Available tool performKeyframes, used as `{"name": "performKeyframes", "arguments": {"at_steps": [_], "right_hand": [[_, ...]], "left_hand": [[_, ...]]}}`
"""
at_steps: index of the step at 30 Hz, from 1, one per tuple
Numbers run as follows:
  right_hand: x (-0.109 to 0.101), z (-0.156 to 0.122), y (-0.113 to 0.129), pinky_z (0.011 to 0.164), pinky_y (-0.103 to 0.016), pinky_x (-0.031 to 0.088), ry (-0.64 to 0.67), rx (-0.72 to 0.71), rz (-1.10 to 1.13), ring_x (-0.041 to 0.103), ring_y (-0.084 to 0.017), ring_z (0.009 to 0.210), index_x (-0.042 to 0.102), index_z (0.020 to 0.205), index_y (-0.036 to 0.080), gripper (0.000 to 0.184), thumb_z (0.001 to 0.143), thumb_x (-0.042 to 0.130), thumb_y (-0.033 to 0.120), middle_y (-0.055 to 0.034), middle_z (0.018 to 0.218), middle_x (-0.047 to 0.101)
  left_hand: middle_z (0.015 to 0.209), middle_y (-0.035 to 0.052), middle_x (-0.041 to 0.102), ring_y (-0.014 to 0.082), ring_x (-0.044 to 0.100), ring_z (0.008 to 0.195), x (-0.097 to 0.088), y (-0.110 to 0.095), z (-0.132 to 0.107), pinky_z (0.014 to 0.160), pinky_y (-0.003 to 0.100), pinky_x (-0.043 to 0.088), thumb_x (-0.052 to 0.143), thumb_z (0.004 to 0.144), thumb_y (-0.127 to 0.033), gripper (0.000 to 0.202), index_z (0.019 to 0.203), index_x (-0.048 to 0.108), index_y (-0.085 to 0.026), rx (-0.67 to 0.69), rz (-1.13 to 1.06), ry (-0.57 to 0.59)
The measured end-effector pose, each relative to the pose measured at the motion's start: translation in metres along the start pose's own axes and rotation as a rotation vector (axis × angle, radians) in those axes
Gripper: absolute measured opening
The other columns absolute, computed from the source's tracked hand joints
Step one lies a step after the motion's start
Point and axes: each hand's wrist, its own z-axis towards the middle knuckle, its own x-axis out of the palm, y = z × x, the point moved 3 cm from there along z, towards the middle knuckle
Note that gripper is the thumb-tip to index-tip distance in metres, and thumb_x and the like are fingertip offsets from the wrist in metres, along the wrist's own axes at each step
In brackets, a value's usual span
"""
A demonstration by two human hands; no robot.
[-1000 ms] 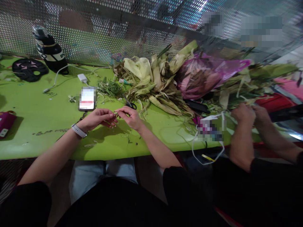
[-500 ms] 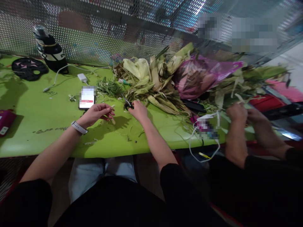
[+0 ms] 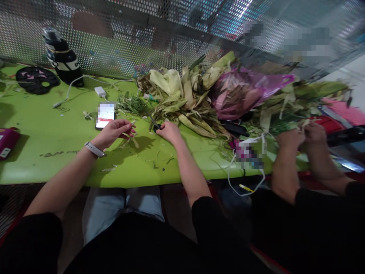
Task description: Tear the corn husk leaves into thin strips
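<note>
My left hand (image 3: 118,131), with a white watch band at the wrist, is closed in a pinch over the green table. Between its fingertips is a small pale strip of what looks like corn husk (image 3: 135,143), its lower end hanging free. To the right, my right hand (image 3: 170,132) has its fingers closed at the black handles of a pair of scissors (image 3: 156,128). The blades point away, toward a little heap of green shreds (image 3: 132,104). Dried corn husks (image 3: 191,102) are piled just beyond that hand.
A phone (image 3: 105,114) on a cable lies beyond my left hand. A black bottle (image 3: 64,62) and a black mask (image 3: 37,80) stand farther left. Behind the husks is a pink plastic bag (image 3: 234,95). At right, a co-worker's hands (image 3: 302,135) handle a pale strip near a white cable (image 3: 229,177).
My left hand has turned slightly, and the pale strip has shifted a little. My right hand stays at the scissors. The co-worker's right hand has risen and come to the strip.
</note>
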Motion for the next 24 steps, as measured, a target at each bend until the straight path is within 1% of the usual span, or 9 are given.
{"name": "performKeyframes", "arguments": {"at_steps": [2,5,8,10,11,13,15,20,24], "right_hand": [[-0.003,-0.001,-0.005,0.065,-0.034,0.049,0.071,0.019,0.113,0.062,-0.020,0.063,0.061,0.067,0.020,0.017,0.069,0.071,0.034,-0.0027,0.062,0.062],[-0.005,-0.004,-0.006,0.061,-0.029,0.050,0.207,0.041,0.458,0.062,-0.015,0.059,0.061,0.074,0.018,0.015,0.069,0.071,0.028,-0.0023,0.067,0.066],[-0.008,-0.012,0.003,0.058,-0.024,0.050,0.337,-0.040,0.823,0.065,-0.013,0.067,0.061,0.083,0.016,0.024,0.067,0.076,0.026,-0.0034,0.077,0.070],[-0.008,-0.019,0.011,0.056,-0.021,0.049,0.437,-0.101,0.941,0.066,-0.012,0.070,0.062,0.086,0.015,0.033,0.066,0.081,0.033,-0.0040,0.081,0.071],[-0.008,-0.023,0.015,0.056,-0.021,0.049,0.497,-0.124,0.959,0.067,-0.012,0.072,0.062,0.088,0.015,0.037,0.065,0.082,0.036,-0.0043,0.084,0.072],[-0.006,-0.030,0.020,0.056,-0.020,0.048,0.571,-0.152,0.969,0.067,-0.012,0.072,0.062,0.089,0.015,0.041,0.066,0.084,0.040,-0.0032,0.083,0.071],[-0.005,-0.036,0.024,0.058,-0.020,0.048,0.613,-0.174,0.969,0.067,-0.012,0.073,0.061,0.092,0.016,0.042,0.068,0.084,0.041,-0.0015,0.081,0.070],[-0.003,-0.041,0.029,0.064,-0.021,0.049,0.655,-0.216,0.960,0.067,-0.012,0.076,0.060,0.094,0.017,0.041,0.071,0.082,0.043,-0.0004,0.081,0.069],[-0.002,-0.043,0.032,0.070,-0.024,0.051,0.657,-0.216,0.949,0.066,-0.013,0.078,0.060,0.094,0.017,0.042,0.069,0.083,0.041,-0.0005,0.084,0.069]], "left_hand": [[0.093,0.0088,0.075,0.0129,0.069,0.073,0.000,-0.001,0.000,0.069,0.028,0.056,0.072,0.085,-0.037,0.024,0.089,0.067,-0.015,0.003,0.004,-0.005],[0.090,0.0083,0.074,0.0131,0.069,0.073,-0.001,-0.003,-0.001,0.069,0.029,0.057,0.072,0.085,-0.036,0.022,0.089,0.067,-0.014,0.009,0.008,-0.019],[0.088,0.0073,0.074,0.0124,0.069,0.072,-0.001,-0.005,-0.003,0.070,0.028,0.057,0.073,0.084,-0.038,0.025,0.089,0.067,-0.014,0.030,0.003,-0.017],[0.088,0.0068,0.074,0.0116,0.069,0.072,-0.001,-0.007,-0.004,0.070,0.026,0.057,0.073,0.084,-0.039,0.027,0.091,0.068,-0.014,0.054,-0.007,-0.007],[0.088,0.0067,0.074,0.0113,0.069,0.072,-0.001,-0.008,-0.005,0.070,0.025,0.057,0.073,0.084,-0.039,0.027,0.091,0.068,-0.013,0.067,-0.012,0.000],[0.090,0.0069,0.074,0.0111,0.069,0.072,-0.001,-0.009,-0.006,0.070,0.024,0.057,0.073,0.084,-0.039,0.028,0.094,0.068,-0.013,0.083,-0.021,0.009],[0.091,0.0073,0.074,0.0115,0.069,0.073,-0.002,-0.010,-0.006,0.070,0.025,0.058,0.073,0.084,-0.039,0.028,0.094,0.068,-0.014,0.086,-0.028,0.008],[0.090,0.0069,0.074,0.0114,0.069,0.073,0.000,-0.011,-0.008,0.071,0.025,0.058,0.073,0.084,-0.040,0.028,0.092,0.068,-0.014,0.073,-0.039,0.017],[0.091,0.0079,0.074,0.0119,0.069,0.073,0.001,-0.010,-0.008,0.073,0.026,0.058,0.073,0.084,-0.042,0.029,0.091,0.067,-0.014,0.058,-0.030,0.031]]}}
